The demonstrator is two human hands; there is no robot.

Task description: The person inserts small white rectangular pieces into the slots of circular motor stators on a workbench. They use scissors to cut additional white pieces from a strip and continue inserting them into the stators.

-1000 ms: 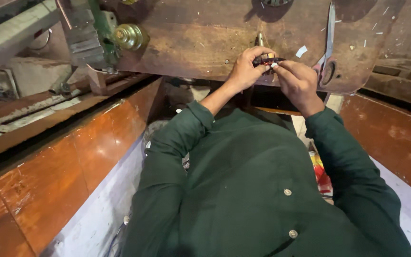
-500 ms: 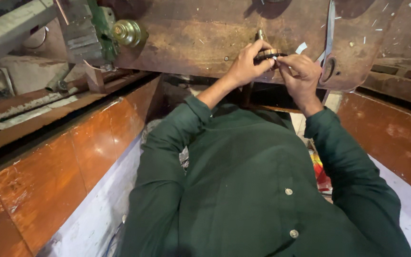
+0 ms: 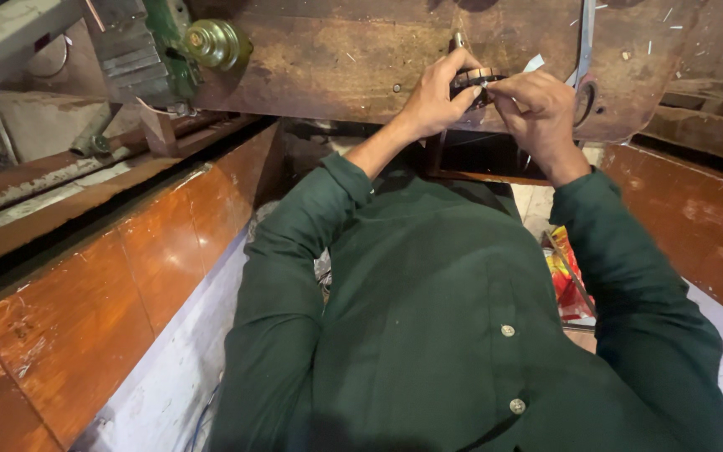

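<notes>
Firstly, at the far left I see a grey machine body with a green part (image 3: 161, 38) and a round brass knob (image 3: 211, 43) on it, and below it a long reddish-brown wooden board (image 3: 127, 276). Moving to the middle, my left hand (image 3: 437, 96) is curled closed; its fingers pinch a small dark round part (image 3: 472, 82) with a ribbed edge, held against the worn brown worktop (image 3: 336, 59). Just beside, my right hand (image 3: 537, 105) is also closed, fingertips meeting on the same part from the other side. I judge this part is light, hard and stiff, a little slippery, so the ribbed rim is the best place for gripping. Further right, scissors (image 3: 583, 59) lie on the worktop, and lower a red and yellow packet (image 3: 566, 285) shows beside my green sleeve.
</notes>
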